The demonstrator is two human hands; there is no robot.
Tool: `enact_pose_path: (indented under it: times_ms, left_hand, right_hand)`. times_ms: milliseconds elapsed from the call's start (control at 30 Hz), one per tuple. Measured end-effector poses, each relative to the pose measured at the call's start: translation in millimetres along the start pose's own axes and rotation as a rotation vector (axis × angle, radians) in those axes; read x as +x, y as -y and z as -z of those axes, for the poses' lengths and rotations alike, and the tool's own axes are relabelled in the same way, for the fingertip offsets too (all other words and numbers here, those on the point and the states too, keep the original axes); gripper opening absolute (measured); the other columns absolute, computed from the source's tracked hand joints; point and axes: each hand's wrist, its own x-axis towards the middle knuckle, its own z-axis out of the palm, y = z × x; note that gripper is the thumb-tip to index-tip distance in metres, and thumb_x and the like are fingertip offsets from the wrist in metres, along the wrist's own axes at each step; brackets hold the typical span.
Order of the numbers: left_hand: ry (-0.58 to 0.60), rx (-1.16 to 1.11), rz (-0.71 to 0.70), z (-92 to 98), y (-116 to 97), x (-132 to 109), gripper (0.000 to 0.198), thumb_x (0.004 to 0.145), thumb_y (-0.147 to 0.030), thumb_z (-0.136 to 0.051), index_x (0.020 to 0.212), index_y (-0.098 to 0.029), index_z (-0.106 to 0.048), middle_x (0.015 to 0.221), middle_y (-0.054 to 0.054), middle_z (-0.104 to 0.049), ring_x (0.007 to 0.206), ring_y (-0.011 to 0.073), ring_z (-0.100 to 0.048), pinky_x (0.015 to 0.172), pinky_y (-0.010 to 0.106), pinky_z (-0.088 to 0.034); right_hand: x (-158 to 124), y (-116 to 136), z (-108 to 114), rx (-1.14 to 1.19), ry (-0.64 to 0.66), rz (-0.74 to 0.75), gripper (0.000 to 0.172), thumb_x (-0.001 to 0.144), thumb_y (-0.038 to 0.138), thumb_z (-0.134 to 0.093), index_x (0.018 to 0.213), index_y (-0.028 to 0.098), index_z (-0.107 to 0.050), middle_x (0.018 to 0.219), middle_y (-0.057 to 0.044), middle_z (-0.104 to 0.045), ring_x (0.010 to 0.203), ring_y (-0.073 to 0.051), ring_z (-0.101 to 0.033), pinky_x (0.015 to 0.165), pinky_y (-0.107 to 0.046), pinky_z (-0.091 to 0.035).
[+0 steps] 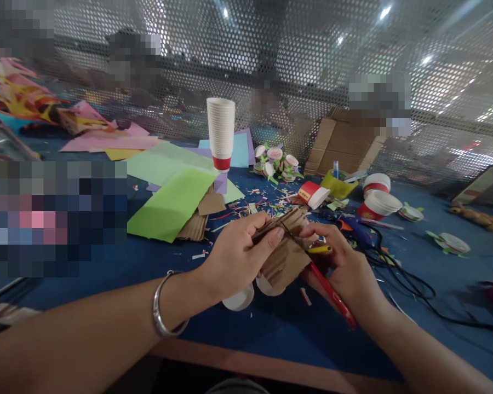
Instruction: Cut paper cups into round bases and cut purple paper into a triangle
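My left hand [240, 251], with a silver bracelet at the wrist, pinches a torn piece of brown corrugated cardboard [285, 262] between thumb and fingers. My right hand [345, 262] is closed beside the cardboard's right side, around a tool with a red handle [332, 295]. Its dark, thin upper part crosses the cardboard. A yellow piece [320, 249] shows by my right fingers; I cannot make out whether it belongs to the tool. Under my hands, a white round paper piece [239, 298] lies on the blue table [213, 334].
A tall stack of white cups [221, 131] stands behind. Green paper [172, 205] and more cardboard [194, 227] lie left. Paper scraps, small cup crafts [275, 158], red-and-white cups [378, 205], a blue glue gun [359, 232] and its black cable [411, 282] lie behind and right.
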Motion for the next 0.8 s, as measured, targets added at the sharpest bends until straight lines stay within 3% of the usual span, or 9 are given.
enact_pose_path:
  times_ms: [100,233,467,633,800]
  left_hand:
    - [0.037,-0.119,0.018,-2.6,-2.8,-0.3,0.030,0.099,-0.039,-0.055,0.077,-0.018,-0.051,0.062,-0.007,-0.050,0.047,0.0057,-0.046,0.043,0.020,-0.033]
    - [0.115,-0.303,0.100,-2.5,-4.8,0.5,0.029,0.099,-0.039,-0.056,0.080,-0.018,-0.053,0.059,-0.009,-0.048,0.043,0.0046,-0.043,0.038,0.018,-0.033]
    - [0.247,-0.466,0.135,-3.6,1.3,0.9,0.029,0.098,-0.038,-0.059,0.077,-0.018,-0.056,0.058,-0.008,-0.047,0.045,0.0045,-0.043,0.038,0.015,-0.034]
    - [0.267,-0.520,0.244,-7.6,1.3,-0.2,0.030,0.095,-0.041,-0.063,0.078,-0.017,-0.059,0.060,-0.006,-0.051,0.044,0.0059,-0.044,0.036,0.016,-0.037]
    - [0.259,-0.574,0.268,-8.1,-0.5,0.6,0.033,0.093,-0.041,-0.065,0.073,-0.017,-0.057,0.056,-0.007,-0.047,0.043,0.0050,-0.039,0.036,0.014,-0.033]
  right_hand:
    - [0.7,-2.7,2.3,-0.016,0.052,0.060,0.022,0.082,0.023,-0.069,0.103,0.022,-0.065,0.087,-0.001,-0.079,0.069,-0.017,-0.076,0.059,-0.020,-0.055]
    - [3.1,-6.3,6.0,-0.043,0.093,0.079,0.024,0.081,0.025,-0.071,0.104,0.020,-0.067,0.094,-0.003,-0.080,0.077,-0.019,-0.077,0.065,-0.021,-0.056]
    - [1.0,-9.6,10.5,-0.041,0.180,0.069,0.015,0.079,0.024,-0.067,0.094,0.021,-0.068,0.083,-0.002,-0.078,0.075,-0.021,-0.075,0.068,-0.025,-0.056]
    - [0.1,-9.3,13.2,-0.133,0.241,0.100,0.010,0.081,0.027,-0.064,0.086,0.021,-0.071,0.077,-0.003,-0.077,0.068,-0.021,-0.075,0.060,-0.026,-0.054]
    - [1.9,-11.1,13.0,-0.193,0.276,0.129,0.013,0.083,0.028,-0.062,0.081,0.021,-0.072,0.075,-0.003,-0.076,0.069,-0.021,-0.076,0.059,-0.024,-0.052]
